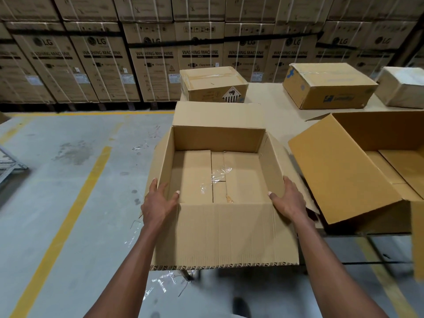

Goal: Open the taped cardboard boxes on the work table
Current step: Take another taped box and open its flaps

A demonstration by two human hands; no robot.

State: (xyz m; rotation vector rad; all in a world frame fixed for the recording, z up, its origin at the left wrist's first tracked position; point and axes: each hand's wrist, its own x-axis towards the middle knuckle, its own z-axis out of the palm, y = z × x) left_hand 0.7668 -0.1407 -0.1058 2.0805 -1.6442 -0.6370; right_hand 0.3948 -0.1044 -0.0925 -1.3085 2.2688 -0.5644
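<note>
Both hands clamp the opened box [220,171]: left hand [158,203] and right hand [288,198] each grip a side wall. Loose tape, apparently, lies inside on the bottom.

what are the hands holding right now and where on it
Both hold the open cardboard box by its side walls near the front corners: left hand on the left wall, right hand on the right wall, thumbs inside, fingers outside.

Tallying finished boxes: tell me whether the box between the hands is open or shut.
Open. The box has all four top flaps folded outward, and its bare taped bottom shows inside. The left hand and right hand grip its side walls.
</note>
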